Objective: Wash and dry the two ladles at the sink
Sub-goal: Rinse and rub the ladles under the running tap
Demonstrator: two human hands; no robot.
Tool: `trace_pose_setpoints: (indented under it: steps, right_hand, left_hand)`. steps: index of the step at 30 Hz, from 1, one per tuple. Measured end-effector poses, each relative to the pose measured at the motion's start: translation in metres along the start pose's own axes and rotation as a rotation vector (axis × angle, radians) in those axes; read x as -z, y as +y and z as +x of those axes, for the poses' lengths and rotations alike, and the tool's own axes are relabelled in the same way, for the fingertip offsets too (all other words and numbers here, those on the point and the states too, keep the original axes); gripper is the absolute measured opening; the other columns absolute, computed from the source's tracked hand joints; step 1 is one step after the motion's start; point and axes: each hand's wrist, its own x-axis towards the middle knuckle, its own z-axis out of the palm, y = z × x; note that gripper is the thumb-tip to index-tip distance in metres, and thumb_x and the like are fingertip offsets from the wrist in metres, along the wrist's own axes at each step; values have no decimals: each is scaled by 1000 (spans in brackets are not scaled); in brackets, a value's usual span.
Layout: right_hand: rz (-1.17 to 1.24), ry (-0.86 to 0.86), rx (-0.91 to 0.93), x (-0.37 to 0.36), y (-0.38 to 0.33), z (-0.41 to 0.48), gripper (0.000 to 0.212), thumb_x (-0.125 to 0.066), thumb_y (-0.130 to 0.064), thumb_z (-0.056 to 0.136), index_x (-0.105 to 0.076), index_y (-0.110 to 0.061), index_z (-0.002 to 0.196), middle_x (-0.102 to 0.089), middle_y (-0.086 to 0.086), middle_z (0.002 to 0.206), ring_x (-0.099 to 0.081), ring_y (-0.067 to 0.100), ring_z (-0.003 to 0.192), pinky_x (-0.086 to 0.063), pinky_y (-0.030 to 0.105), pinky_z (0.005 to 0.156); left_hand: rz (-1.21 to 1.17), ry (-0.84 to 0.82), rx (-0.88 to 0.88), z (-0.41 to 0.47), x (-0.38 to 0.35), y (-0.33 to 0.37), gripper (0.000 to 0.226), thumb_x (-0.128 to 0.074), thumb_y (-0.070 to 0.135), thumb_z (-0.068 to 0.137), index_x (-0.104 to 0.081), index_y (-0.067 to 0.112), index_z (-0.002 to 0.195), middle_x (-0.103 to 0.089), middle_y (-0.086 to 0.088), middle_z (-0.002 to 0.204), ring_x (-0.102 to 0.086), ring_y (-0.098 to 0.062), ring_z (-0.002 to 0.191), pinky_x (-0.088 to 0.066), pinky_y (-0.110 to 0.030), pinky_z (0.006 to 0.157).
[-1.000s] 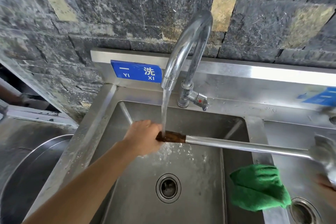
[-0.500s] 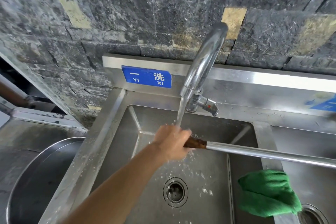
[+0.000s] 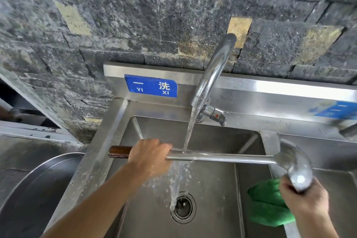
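Ladle (image 3: 202, 157) has slid toward nine o'clock; water (image 3: 188, 131) now strikes its shaft (image 3: 241, 158), not the wooden end. Left grip (image 3: 149, 157) clasps shaft, right grip (image 3: 305, 197) holds bowl (image 3: 295, 164). Rinsing advances.

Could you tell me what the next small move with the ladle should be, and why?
Probably slide the ladle leftward so its bowl comes under the water stream. The stream strikes only the shaft, while the bowl, held by the right hand, sits over the divider. The left hand grips the shaft near the wooden handle.
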Motion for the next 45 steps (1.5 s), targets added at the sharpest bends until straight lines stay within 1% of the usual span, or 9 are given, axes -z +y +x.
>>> trace_pose_setpoints:
  steps: [2, 6, 8, 13, 27, 34, 38, 41, 45]
  right_hand:
    - [-80, 348, 293, -21, 29, 14, 48, -32, -46, 99, -49, -1, 93, -59, 18, 75, -55, 6, 66, -39, 7, 57]
    - [8, 97, 414, -31, 97, 24, 106, -70, -83, 59, -56, -3, 127, -65, 11, 124, -66, 26, 117, -52, 42, 96]
    - [-153, 77, 405, -46, 139, 24, 99, -77, -73, 65, -55, -6, 135, -67, 11, 126, -67, 26, 119, -51, 44, 102]
    - [-363, 108, 292, -72, 250, 45, 16, -58, -24, 105, -53, -12, 113, -63, 8, 77, -65, 22, 68, -58, 38, 77]
    - [-260, 235, 190, -66, 219, 60, 29, -52, -22, 107, -54, -14, 79, -40, -5, 49, -39, 10, 39, -38, 27, 53]
    - [-1104, 97, -120, -59, 258, 12, 55, -59, -57, 97, -71, -4, 103, -80, 15, 84, -78, 25, 73, -63, 41, 74]
    - [-1693, 169, 691, -47, 220, -1, 20, -65, -40, 95, -71, -24, 85, -74, -7, 68, -66, 6, 62, -60, 36, 73]
    - [-1687, 147, 1045, -44, 203, 14, 6, -65, -35, 98, -65, -32, 103, -65, -15, 105, -59, 7, 99, -50, 30, 88]
    - [-2053, 126, 514, -58, 204, 55, 40, -44, -46, 104, -62, -18, 126, -61, 3, 129, -54, 24, 125, -45, 43, 107]
  left_hand:
    - [23, 4, 33, -9, -1, -8, 13, -54, 37, 91, -60, 29, 101, -55, 8, 73, -51, -14, 63, -48, -31, 65]
    - [49, 1, 84, -26, -5, -16, 15, -51, 40, 92, -59, 31, 100, -66, 8, 84, -57, -15, 69, -52, -33, 70]
    - [53, -6, 115, -33, -9, -21, 15, -51, 41, 91, -59, 31, 99, -62, 9, 78, -60, -14, 70, -47, -31, 66]
    - [64, 41, 161, -44, -10, -30, 16, -56, 49, 87, -58, 33, 90, -42, 9, 59, -51, -10, 58, -33, -26, 56]
    - [110, -86, 262, -102, -22, -101, 25, -44, 51, 73, -54, 33, 89, -68, 10, 87, -68, -12, 87, -34, -32, 60]
    - [-51, 37, 366, -132, -24, -131, 23, -52, 57, 62, -45, 41, 76, -54, 10, 64, -69, -14, 72, -52, -31, 57]
    - [-4, 37, 357, -155, -29, -161, 23, -51, 62, 65, -49, 43, 77, -59, 15, 75, -68, -14, 75, -56, -37, 62]
    - [-27, -5, 406, -173, -20, -161, 43, -53, 72, 63, -57, 51, 100, -68, 20, 98, -70, -12, 88, -58, -34, 70]
    - [-48, 19, 347, -190, 7, -141, 53, -48, 79, 64, -57, 53, 109, -65, 23, 107, -66, -4, 100, -55, -27, 82]
